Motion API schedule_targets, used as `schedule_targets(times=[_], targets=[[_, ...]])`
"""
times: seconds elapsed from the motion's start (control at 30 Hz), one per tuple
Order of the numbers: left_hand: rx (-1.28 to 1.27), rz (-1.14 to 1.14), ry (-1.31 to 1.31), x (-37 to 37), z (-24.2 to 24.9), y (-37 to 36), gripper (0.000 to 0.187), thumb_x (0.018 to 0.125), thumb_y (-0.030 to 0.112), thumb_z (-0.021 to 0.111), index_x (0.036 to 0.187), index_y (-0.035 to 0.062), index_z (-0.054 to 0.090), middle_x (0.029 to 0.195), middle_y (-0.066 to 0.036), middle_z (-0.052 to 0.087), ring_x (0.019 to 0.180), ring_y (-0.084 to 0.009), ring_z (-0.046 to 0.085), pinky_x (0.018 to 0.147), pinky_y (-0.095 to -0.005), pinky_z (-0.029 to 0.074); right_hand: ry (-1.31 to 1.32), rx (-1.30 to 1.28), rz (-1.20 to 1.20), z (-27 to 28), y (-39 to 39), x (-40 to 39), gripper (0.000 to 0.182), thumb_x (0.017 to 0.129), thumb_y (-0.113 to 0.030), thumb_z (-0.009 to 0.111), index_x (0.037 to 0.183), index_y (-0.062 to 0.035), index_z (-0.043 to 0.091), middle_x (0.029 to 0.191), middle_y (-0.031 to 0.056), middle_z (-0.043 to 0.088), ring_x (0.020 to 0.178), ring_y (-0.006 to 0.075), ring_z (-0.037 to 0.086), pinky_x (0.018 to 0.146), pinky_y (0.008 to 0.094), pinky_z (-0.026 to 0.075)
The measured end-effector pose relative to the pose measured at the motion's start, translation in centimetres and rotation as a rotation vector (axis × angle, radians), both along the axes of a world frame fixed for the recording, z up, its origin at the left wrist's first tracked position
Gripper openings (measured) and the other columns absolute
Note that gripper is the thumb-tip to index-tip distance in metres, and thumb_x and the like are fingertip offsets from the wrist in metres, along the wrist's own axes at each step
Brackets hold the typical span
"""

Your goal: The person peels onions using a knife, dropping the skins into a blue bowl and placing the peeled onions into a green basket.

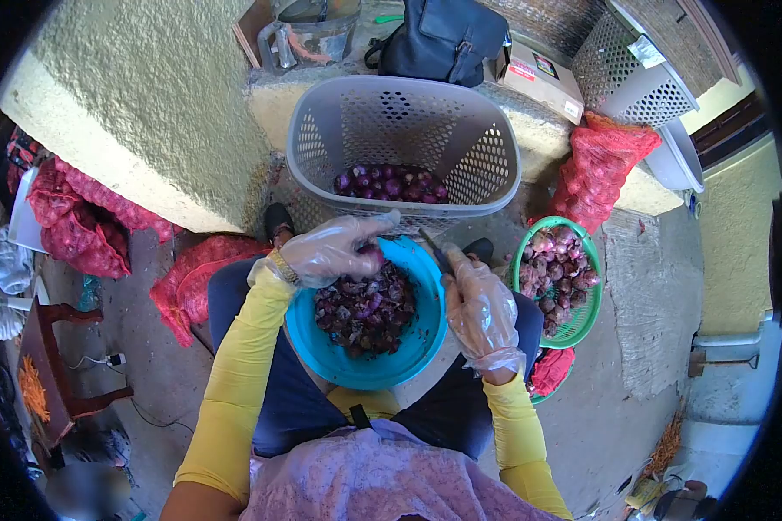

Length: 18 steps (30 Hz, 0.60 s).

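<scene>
My left hand, in a clear plastic glove, is over the rim of a blue basin. Its fingers are closed around a red onion, mostly covered by the glove. My right hand, gloved too, grips a small knife with the blade angled up and left. Dark onion skins and peelings fill the basin, which rests between my knees. Just beyond it stands a grey perforated basket with peeled purple onions at its bottom.
To the right, a green basket holds unpeeled onions. Red mesh sacks stand on both sides. A black bag and a cardboard box sit on the ledge. A wooden stool lies left.
</scene>
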State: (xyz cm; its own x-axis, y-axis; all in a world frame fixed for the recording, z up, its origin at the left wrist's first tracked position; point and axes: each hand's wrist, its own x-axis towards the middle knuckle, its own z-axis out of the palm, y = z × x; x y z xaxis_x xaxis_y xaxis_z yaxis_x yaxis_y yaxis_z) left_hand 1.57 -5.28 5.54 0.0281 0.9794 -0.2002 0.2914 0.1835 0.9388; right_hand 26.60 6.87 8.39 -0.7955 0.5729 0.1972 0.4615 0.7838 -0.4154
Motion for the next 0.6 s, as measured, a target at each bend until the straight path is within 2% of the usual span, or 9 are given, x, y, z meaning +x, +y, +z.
schedule_targets(times=[0.03, 0.1, 0.13, 0.17, 0.23, 0.27, 0.43, 0.5, 0.6], targets=[[0.009, 0.088, -0.371, 0.4, 0.7, 0.1, 0.065, 0.098, 0.023, 0.067, 0.154, -0.0002, 0.044, 0.123, -0.015, 0.064, 0.104, -0.0219, 0.067, 0.087, -0.0366, 0.057, 0.004, 0.000, 0.002, 0.0, 0.4, -0.2, 0.039, 0.093, -0.008, 0.064, 0.132, -0.0065, 0.067, 0.104, 0.0265, 0.070, 0.086, 0.0424, 0.070, 0.079, 0.0493, 0.056], [0.002, 0.186, -0.489, 0.6, 1.7, 0.7, 0.059, 0.102, 0.024, 0.064, 0.153, 0.0011, 0.046, 0.129, -0.012, 0.062, 0.107, -0.0199, 0.066, 0.091, -0.0359, 0.058, 0.184, -0.109, 0.007, -0.1, 1.3, -0.4, 0.033, 0.099, -0.008, 0.060, 0.131, -0.0014, 0.065, 0.102, 0.0280, 0.069, 0.081, 0.0412, 0.069, 0.075, 0.0462, 0.056], [-0.004, 0.285, -0.610, 0.6, 2.0, 0.9, 0.054, 0.105, 0.025, 0.061, 0.152, 0.0024, 0.048, 0.136, -0.009, 0.060, 0.110, -0.0180, 0.066, 0.095, -0.0352, 0.059, 0.220, -0.068, 0.009, -0.3, 1.7, -0.5, 0.031, 0.105, -0.011, 0.053, 0.132, 0.0008, 0.062, 0.093, 0.0201, 0.069, 0.071, 0.0298, 0.067, 0.068, 0.0391, 0.055], [-0.002, 0.285, -0.607, 0.6, 1.8, 1.1, 0.054, 0.105, 0.025, 0.061, 0.152, 0.0024, 0.048, 0.136, -0.009, 0.060, 0.110, -0.0180, 0.066, 0.095, -0.0352, 0.059, 0.224, -0.066, 0.010, 0.0, 2.0, -0.7, 0.031, 0.105, -0.011, 0.053, 0.132, 0.0008, 0.062, 0.093, 0.0201, 0.069, 0.071, 0.0298, 0.067, 0.068, 0.0391, 0.055], [0.173, 0.325, -0.997, 0.6, 1.3, 1.4, 0.052, 0.106, 0.026, 0.058, 0.151, 0.0018, 0.048, 0.139, -0.011, 0.060, 0.115, -0.0191, 0.066, 0.099, -0.0375, 0.059, 0.356, -0.648, -0.028, 2.3, 2.1, -1.9, 0.032, 0.110, -0.014, 0.047, 0.135, 0.0012, 0.058, 0.087, 0.0090, 0.064, 0.068, 0.0160, 0.062, 0.063, 0.0321, 0.053], [0.195, 0.333, -1.001, 0.5, 1.5, 1.7, 0.055, 0.109, 0.033, 0.055, 0.152, 0.0005, 0.046, 0.136, -0.013, 0.061, 0.112, -0.0179, 0.067, 0.094, -0.0343, 0.061, 0.374, -0.731, -0.034, 3.0, 2.2, -2.4, 0.033, 0.112, -0.017, 0.042, 0.138, -0.0005, 0.055, 0.086, 0.0018, 0.059, 0.073, 0.0091, 0.059, 0.063, 0.0275, 0.051], [0.198, 0.398, -1.074, 0.1, 0.2, 2.6, 0.059, 0.108, 0.046, 0.052, 0.150, 0.0045, 0.049, 0.121, -0.011, 0.068, 0.098, -0.0140, 0.070, 0.085, -0.0291, 0.061, 0.419, -0.784, 0.013, 3.5, 4.9, -6.2, 0.032, 0.112, -0.024, 0.042, 0.132, -0.0031, 0.058, 0.091, 0.0012, 0.060, 0.080, 0.0088, 0.059, 0.067, 0.0259, 0.050], [0.194, 0.380, -1.101, -0.1, -0.4, 2.8, 0.061, 0.109, 0.049, 0.049, 0.151, 0.0050, 0.049, 0.116, -0.009, 0.070, 0.094, -0.0131, 0.071, 0.083, -0.0273, 0.062, 0.562, -0.873, 0.033, 1.7, 6.0, -8.1, 0.029, 0.110, -0.017, 0.043, 0.128, 0.0009, 0.058, 0.081, 0.0049, 0.061, 0.065, 0.0127, 0.058, 0.060, 0.0282, 0.048], [0.144, 0.459, -1.095, 0.0, -1.2, 3.3, 0.059, 0.108, 0.053, 0.049, 0.146, 0.0082, 0.053, 0.109, -0.005, 0.071, 0.084, -0.0114, 0.070, 0.076, -0.0248, 0.060, 0.501, -0.983, 0.029, 0.3, 6.4, -8.8, 0.029, 0.110, -0.020, 0.043, 0.124, -0.0015, 0.060, 0.081, 0.0026, 0.060, 0.066, 0.0108, 0.056, 0.059, 0.0277, 0.046]])
